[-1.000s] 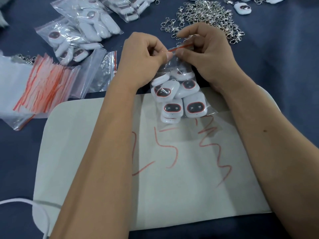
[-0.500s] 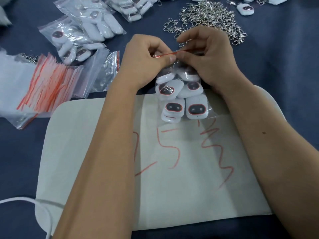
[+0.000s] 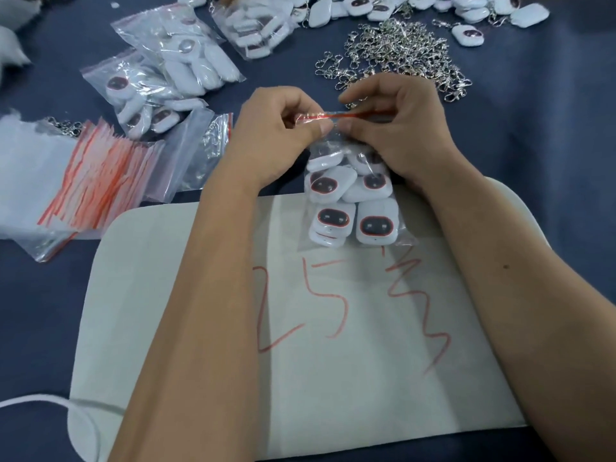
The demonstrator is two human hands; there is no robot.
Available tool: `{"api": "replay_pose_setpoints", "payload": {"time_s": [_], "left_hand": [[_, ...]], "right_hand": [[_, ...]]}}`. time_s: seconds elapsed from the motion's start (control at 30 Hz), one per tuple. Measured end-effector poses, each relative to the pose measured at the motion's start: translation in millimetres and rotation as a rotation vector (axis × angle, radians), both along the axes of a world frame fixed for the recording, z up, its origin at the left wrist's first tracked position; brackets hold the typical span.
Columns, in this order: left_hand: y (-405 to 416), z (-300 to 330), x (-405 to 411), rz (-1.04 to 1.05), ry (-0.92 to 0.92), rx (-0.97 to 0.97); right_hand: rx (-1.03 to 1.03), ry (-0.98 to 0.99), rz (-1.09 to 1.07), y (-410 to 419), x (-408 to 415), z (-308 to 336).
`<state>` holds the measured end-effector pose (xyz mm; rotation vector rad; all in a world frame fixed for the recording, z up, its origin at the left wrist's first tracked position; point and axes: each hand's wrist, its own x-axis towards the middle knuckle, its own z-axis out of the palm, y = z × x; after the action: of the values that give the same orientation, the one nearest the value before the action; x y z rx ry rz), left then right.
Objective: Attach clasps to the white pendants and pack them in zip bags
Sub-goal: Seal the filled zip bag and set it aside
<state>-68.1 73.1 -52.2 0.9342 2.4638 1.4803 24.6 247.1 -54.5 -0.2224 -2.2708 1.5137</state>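
Fingers of left hand [image 3: 280, 135] and right hand [image 3: 396, 128] pinching red zip strip of clear plastic zip bag [image 3: 350, 208]. White rounded pendants [image 3: 376, 225] hanging below grip, over cream mat [image 3: 200, 311]. Probably slippery, floppy film; best held at stiffer strip.

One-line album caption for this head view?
Both hands pinch the zip bag of white pendants at its red seal.

white mat [image 3: 173, 328], red scrawl "25" | dark blue tablecloth [image 3: 550, 135] | white cord [image 3: 40, 400] lower left
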Motion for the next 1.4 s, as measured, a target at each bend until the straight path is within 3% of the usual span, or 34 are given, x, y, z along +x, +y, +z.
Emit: {"api": "replay_pose_setpoints", "payload": {"time_s": [0.23,0.63,0.8,0.97,1.17,1.27,1.4], "left_hand": [[6,-1,5,-0.014,0.032,0.012],[1,-1,3,0.068,-0.132,0.078],[-2,0,4,0.058,-0.137,0.084],[-5,1,5,0.046,-0.225,0.143],[-2,8,7,0.1,-0.235,0.307],[-1,9,7,0.203,-0.32,0.495],[4,10,8,0.25,-0.403,0.644]], "right_hand": [[-0.001,0.018,-0.01,1,3,0],[-0.059,0.044,-0.065,0,3,-1],[0.127,0.011,0.009,-3,1,1],[-0.012,0.007,-0.04,-1,2,-1],[-0.227,-0.012,-0.089,3,3,1],[-0.42,-0.063,0.029,6,3,6],[-0.24,-0.104,0.186,4,4,4]]}}
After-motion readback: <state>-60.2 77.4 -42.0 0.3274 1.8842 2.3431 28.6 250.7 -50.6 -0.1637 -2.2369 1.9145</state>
